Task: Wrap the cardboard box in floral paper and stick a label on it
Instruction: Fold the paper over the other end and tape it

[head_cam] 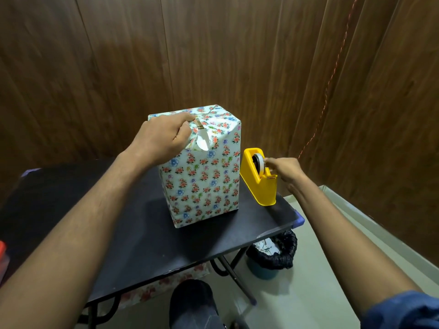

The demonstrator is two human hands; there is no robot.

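A tall box wrapped in floral paper stands upright on the small black table. At its top near edge a paper flap curls up and shows its white underside. My left hand rests on the top of the box with its fingers pressing the folded paper down beside that flap. To the right of the box sits a yellow tape dispenser. My right hand is at the dispenser's roll, fingertips pinching the tape end near the cutter. No label is in view.
A bin lined with a black bag stands on the floor under the table's right corner. Floral paper lies under the table. Wooden wall panels close in behind and to the right. My knee is at the bottom centre.
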